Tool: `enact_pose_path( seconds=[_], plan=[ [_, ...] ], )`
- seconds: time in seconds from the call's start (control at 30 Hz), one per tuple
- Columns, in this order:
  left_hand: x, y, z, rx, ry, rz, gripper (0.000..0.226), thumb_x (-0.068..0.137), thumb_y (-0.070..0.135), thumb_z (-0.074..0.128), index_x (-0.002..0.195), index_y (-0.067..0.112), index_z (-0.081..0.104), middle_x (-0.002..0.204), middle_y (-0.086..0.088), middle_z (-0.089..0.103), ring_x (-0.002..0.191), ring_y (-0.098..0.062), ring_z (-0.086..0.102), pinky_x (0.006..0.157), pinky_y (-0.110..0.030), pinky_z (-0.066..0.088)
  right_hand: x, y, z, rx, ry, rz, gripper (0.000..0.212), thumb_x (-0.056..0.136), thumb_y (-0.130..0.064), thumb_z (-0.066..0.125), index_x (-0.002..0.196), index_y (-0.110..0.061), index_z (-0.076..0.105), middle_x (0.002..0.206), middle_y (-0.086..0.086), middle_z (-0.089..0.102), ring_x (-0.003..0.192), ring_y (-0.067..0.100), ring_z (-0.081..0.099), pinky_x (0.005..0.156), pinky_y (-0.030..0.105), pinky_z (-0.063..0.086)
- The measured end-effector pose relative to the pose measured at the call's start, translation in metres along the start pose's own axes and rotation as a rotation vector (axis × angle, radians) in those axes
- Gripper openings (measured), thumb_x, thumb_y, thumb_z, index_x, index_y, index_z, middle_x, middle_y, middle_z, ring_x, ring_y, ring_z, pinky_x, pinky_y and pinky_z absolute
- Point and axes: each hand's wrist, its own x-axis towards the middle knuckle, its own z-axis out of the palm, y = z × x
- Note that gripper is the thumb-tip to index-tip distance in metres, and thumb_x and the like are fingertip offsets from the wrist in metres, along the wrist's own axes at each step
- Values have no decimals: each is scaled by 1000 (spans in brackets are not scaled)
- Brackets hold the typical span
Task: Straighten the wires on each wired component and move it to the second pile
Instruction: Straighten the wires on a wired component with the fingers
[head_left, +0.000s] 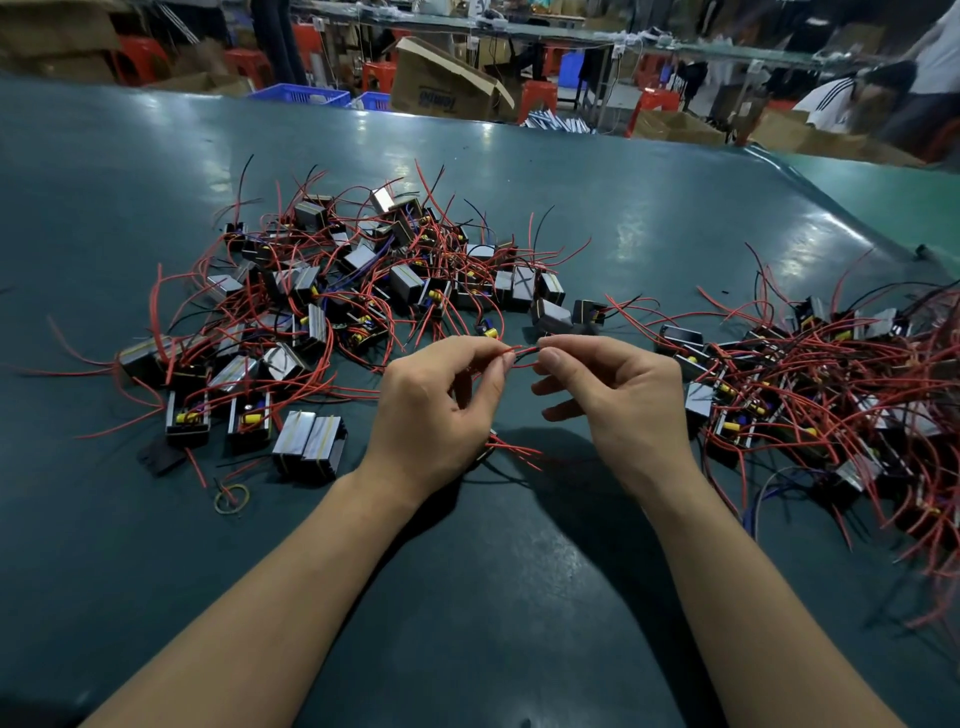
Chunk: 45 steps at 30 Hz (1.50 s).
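Left hand (441, 410): raised above the desk (493, 597), thumb and forefinger pinching a red wire (522, 357); remaining fingers curled round a component (488, 447), mostly hidden under the palm, its other red leads sticking out to the right below the hand.

Right hand (608, 395): level with the left and close beside it, thumb and forefinger pinching the same short stretch of wire from the other end; a black wire runs with the red one between the two pinches. Lower fingers loosely bent, holding nothing.

Left pile (363, 291): many small black blocks with silver faces and yellow parts, red and black leads tangled, spread over the middle of the desk beyond the hands.

Right pile (831, 389): like components, denser tangle of red leads, at the right edge.

Rubber band (232, 499): yellowish loop, lying flat near the left forearm.

Desk: dark green, glossy.
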Motion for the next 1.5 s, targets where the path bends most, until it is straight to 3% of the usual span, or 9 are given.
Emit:
enact_pose_path(
  seconds=[0.1,0.27,0.4,0.6,0.93,1.2,1.33,1.4,1.5],
  plan=[
    [0,0,1,-55,-16,-44,11,90,14,69,94,6,75,85,-1,73,74,-9,66,68,-24,53,1,1,0,-5,-14,11,9,88,-5,68,91,-12,73,79,8,74,69,21,72,52,25,55],
    [12,0,-5,-422,94,-479,15,95,17,62,88,10,74,79,3,73,68,-7,66,61,-21,51,4,4,-4,-32,26,65,4,90,-9,68,87,-10,70,77,9,72,67,21,70,49,25,53],
    [17,-2,-11,-728,48,-740,26,97,24,55,82,12,73,77,-6,69,62,-12,56,60,-23,46,4,5,-6,-54,38,90,4,90,-11,68,87,-12,70,76,7,72,65,19,69,48,27,53],
    [19,-2,-13,-693,122,-843,30,95,26,59,70,14,69,65,1,66,56,-8,53,54,-20,41,4,5,-7,-54,44,94,4,91,-13,67,88,-12,70,72,6,71,59,19,67,45,24,49],
    [21,-9,-13,-627,110,-993,25,98,29,54,87,10,67,65,3,64,49,-7,45,51,-20,36,5,5,-10,-46,47,83,5,91,-15,67,86,-14,69,72,4,71,59,18,65,44,22,47],
    [22,-12,-17,-631,157,-980,30,94,38,60,94,9,67,78,-3,63,65,-12,51,60,-25,42,6,5,-11,-57,51,83,6,91,-15,66,86,-14,69,72,5,71,58,17,65,44,23,47],
    [20,-10,-18,-397,188,-811,16,92,33,63,86,20,68,79,7,67,62,0,54,62,-21,42,5,4,-11,-63,53,80,6,92,-15,66,87,-13,69,72,5,71,58,18,65,44,23,48],
    [16,-7,-22,-73,201,-393,10,91,28,67,83,24,64,80,9,63,66,-3,53,63,-22,41,6,3,-12,-68,52,82,6,92,-15,66,86,-13,69,72,5,71,58,17,65,45,23,49],
    [8,5,-20,15,-46,214,10,85,18,72,78,13,69,77,5,65,71,-17,52,71,-25,41,7,2,-13,-81,44,94,7,92,-15,66,87,-11,69,71,6,71,57,16,64,44,22,49]
  ],
)
